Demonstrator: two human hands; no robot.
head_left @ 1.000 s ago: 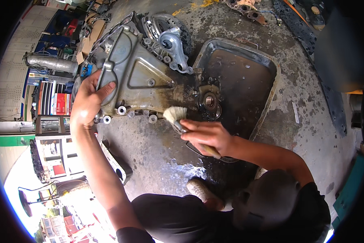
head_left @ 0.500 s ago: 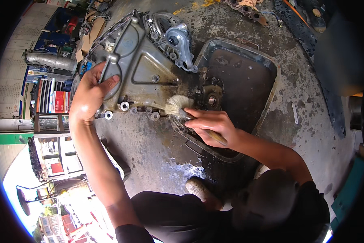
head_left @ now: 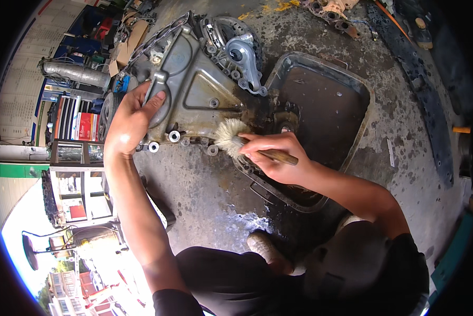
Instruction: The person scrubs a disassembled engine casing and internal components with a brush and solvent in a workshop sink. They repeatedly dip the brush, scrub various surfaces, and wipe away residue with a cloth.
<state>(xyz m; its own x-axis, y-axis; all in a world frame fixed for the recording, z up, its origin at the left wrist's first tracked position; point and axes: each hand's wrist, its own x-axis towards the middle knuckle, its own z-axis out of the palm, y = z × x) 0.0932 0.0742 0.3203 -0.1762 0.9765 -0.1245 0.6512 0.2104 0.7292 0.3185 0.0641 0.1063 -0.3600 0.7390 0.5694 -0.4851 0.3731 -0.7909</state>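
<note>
A large cast-metal engine cover (head_left: pixel 194 100), oily brown toward its right end, is held tilted with that end over a dirty metal tray (head_left: pixel 367 105). My left hand (head_left: pixel 133 118) grips the cover's left edge, thumb on the front face. In my right hand (head_left: pixel 276 155) is a brush (head_left: pixel 230 136) with pale bristles and a wooden handle. Its bristles press on the cover's lower edge, near a row of bolt bosses. Dark liquid lies in the tray. The right hand hides part of the tray's near rim and the cover's right end.
Behind the cover, a smaller silver metal housing (head_left: pixel 241 58) rests on the stained concrete floor (head_left: pixel 205 210). Rusty metal parts (head_left: pixel 334 16) lie at the far right. A shelf with a red box (head_left: pixel 88 126) stands at the left, beside a silver cylinder (head_left: pixel 76 73). My shoe (head_left: pixel 262 246) is below the tray.
The whole scene has shifted slightly right in view. Against the cover, the brush has moved a little left along its lower edge, and its handle lies flatter. Both grips stay the same.
</note>
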